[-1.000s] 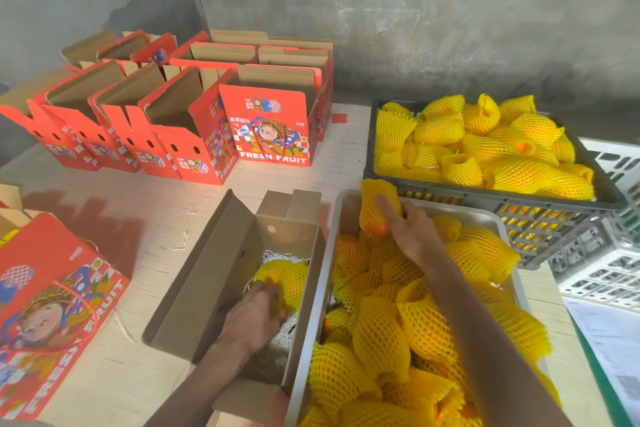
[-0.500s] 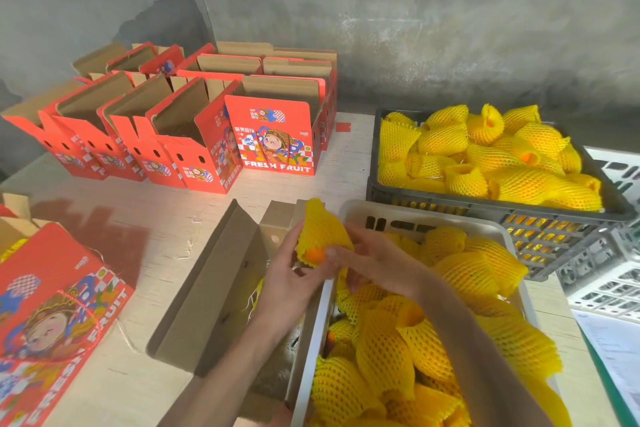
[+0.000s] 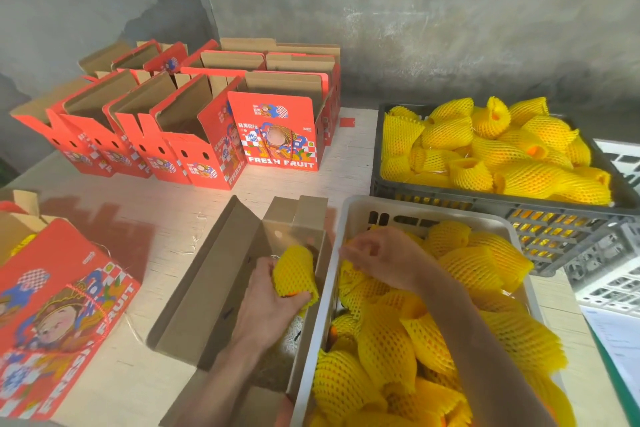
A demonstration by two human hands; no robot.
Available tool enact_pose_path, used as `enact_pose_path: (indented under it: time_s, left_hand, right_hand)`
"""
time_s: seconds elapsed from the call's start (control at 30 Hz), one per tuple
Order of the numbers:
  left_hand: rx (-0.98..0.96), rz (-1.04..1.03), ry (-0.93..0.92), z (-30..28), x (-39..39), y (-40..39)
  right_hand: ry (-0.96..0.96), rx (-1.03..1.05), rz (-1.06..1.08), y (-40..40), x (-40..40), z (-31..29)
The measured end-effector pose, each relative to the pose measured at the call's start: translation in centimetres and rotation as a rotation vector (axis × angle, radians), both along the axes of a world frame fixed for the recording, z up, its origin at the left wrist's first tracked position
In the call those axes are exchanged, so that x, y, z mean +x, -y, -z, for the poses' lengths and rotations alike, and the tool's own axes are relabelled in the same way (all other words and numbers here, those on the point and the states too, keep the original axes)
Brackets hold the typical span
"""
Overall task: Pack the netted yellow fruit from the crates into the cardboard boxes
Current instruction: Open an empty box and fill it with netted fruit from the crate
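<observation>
My left hand (image 3: 266,302) grips a netted yellow fruit (image 3: 295,272) inside the open cardboard box (image 3: 207,274) in front of me, low in the box above pale shredded padding. My right hand (image 3: 379,258) hovers over the near white crate (image 3: 349,215), fingers loosely curled and holding nothing. That crate is heaped with netted yellow fruit (image 3: 450,329). Behind it a dark crate (image 3: 450,196) holds more netted fruit (image 3: 491,146).
Several open red "FRESH FRUIT" boxes (image 3: 277,135) stand in rows at the back left against the grey wall. A closed red box (image 3: 59,315) lies at the near left. An empty white crate (image 3: 613,274) and a sheet of paper (image 3: 620,340) sit at the right.
The fruit passed from my right hand to my left at the crate's edge. My left hand then lowered it into the box, and my right hand let go and stayed over the crate.
</observation>
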State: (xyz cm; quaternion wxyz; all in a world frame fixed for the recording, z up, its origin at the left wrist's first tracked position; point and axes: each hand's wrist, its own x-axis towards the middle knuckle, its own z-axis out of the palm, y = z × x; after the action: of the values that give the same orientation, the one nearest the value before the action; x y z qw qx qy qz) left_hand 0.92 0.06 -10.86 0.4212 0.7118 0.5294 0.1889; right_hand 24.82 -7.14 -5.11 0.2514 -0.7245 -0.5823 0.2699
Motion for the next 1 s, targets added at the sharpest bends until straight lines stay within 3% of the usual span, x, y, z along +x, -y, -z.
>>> enact_pose_path:
  time_s: [0.07, 0.17, 0.37, 0.5, 0.63, 1.0]
  left_hand:
    - [-0.013, 0.035, -0.103, 0.8, -1.1, -0.3]
    - [0.047, 0.240, -0.320, 2.2, -2.8, -0.8]
    - [-0.108, 0.474, -0.356, 4.5, -3.3, -0.2]
    - [-0.087, 0.425, -0.309, 5.0, -3.0, -0.4]
    - [-0.036, 0.343, -0.244, 5.8, -3.0, -0.9]
    - [-0.112, 0.301, -0.185, 6.6, -3.3, -1.3]
  right_hand:
    - [0.045, -0.103, 0.040, 0.5, 1.2, 0.2]
    - [-0.092, -0.350, -0.063, 1.6, 1.8, -0.1]
    - [-0.025, -0.636, -0.296, 2.1, 0.8, -1.9]
    - [0.081, -0.708, -0.395, 2.7, 0.1, -3.4]
    - [0.155, -0.741, -0.361, 3.1, -1.0, -3.7]
    - [0.259, -0.773, -0.310, 4.3, -2.9, -3.7]
